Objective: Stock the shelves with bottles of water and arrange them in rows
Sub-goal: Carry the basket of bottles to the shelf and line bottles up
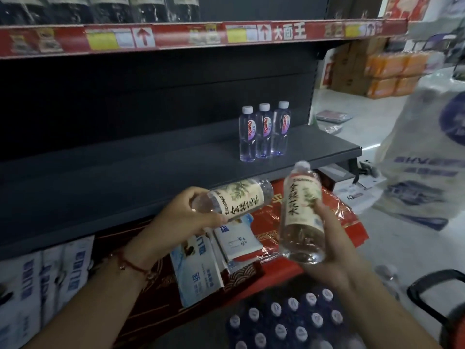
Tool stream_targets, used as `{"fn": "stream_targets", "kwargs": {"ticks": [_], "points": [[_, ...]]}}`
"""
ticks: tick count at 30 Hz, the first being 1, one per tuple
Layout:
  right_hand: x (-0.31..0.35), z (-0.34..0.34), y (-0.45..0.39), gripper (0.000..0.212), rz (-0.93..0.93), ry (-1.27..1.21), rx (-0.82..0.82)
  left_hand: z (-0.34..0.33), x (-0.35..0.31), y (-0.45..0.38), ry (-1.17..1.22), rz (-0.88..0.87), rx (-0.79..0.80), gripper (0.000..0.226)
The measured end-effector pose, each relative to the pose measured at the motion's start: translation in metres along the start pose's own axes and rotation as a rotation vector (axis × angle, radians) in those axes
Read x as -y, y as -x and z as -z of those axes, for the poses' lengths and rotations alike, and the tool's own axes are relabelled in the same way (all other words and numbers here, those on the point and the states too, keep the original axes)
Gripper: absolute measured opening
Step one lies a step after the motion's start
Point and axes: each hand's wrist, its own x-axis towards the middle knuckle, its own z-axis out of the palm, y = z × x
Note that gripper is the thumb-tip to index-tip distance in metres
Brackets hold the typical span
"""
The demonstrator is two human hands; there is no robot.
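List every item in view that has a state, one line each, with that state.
Left hand: grips a cream-label bottle.
Left cream-label bottle: held lying sideways, cap hidden.
Right hand: grips a second cream-label bottle.
Right cream-label bottle: held tilted, cap up, capped.
Three Ganten bottles: upright, capped, in a row on the shelf.
Middle shelf: bare apart from those three.
Pack of blue-cap bottles: capped, upright, below the hands.

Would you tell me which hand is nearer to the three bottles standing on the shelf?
Right. The right hand is just below the three bottles; the left hand is further left.
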Motion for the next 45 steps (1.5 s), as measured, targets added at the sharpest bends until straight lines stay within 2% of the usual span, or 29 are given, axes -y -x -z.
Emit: {"fn": "stream_targets", "kwargs": {"ticks": [2, 4, 7, 9, 10, 15, 19, 21, 24, 27, 30, 34, 37, 40, 43, 45], "points": [[0.010, 0.004, -0.003, 0.108, 0.074, -0.038, 0.019, 0.004, 0.003, 0.004, -0.051, -0.040, 0.040, 0.063], [0.013, 0.004, -0.005, 0.104, 0.094, -0.116, 0.081, 0.005, 0.001, 0.009, -0.031, -0.087, 0.068, 0.069], [0.009, 0.001, -0.011, 0.079, 0.053, -0.217, 0.128, 0.002, -0.007, 0.016, 0.055, -0.152, 0.053, 0.071], [0.001, -0.005, -0.009, 0.056, 0.013, -0.210, 0.164, 0.000, -0.013, 0.017, 0.129, -0.208, -0.042, 0.069], [-0.003, -0.008, -0.008, 0.053, -0.017, -0.207, 0.187, -0.002, -0.015, 0.017, 0.192, -0.225, -0.087, 0.067], [-0.034, -0.032, -0.002, 0.062, -0.163, -0.153, 0.268, -0.036, -0.025, 0.007, 0.455, -0.167, -0.193, 0.063], [-0.035, -0.049, 0.000, 0.069, -0.196, -0.127, 0.288, -0.048, -0.027, -0.006, 0.468, -0.102, -0.221, 0.066], [-0.021, -0.058, 0.001, 0.060, -0.204, -0.028, 0.283, -0.040, -0.038, -0.010, 0.435, -0.101, -0.236, 0.057], [0.011, -0.079, 0.000, 0.048, -0.197, 0.101, 0.254, -0.021, -0.074, -0.018, 0.323, -0.140, -0.229, 0.030], [0.049, -0.107, -0.004, 0.056, -0.114, 0.127, 0.215, 0.011, -0.120, -0.029, 0.248, -0.268, -0.296, 0.023], [0.088, -0.147, -0.007, 0.050, -0.047, 0.132, 0.275, 0.048, -0.169, -0.040, -0.050, -0.410, -0.364, 0.039], [0.136, -0.208, -0.006, 0.039, 0.143, 0.297, 0.349, 0.086, -0.218, -0.060, -0.370, -0.501, -0.416, 0.065], [0.165, -0.254, -0.008, 0.023, 0.254, 0.377, 0.411, 0.104, -0.240, -0.075, -0.475, -0.476, -0.358, 0.049], [0.192, -0.296, -0.026, 0.030, 0.424, 0.564, 0.445, 0.119, -0.247, -0.090, -0.533, -0.377, -0.349, 0.036], [0.213, -0.332, -0.053, 0.026, 0.594, 0.746, 0.442, 0.130, -0.242, -0.102, -0.501, -0.376, -0.339, 0.036], [0.224, -0.349, -0.074, 0.036, 0.678, 0.852, 0.425, 0.134, -0.239, -0.106, -0.501, -0.387, -0.331, 0.037]]}}
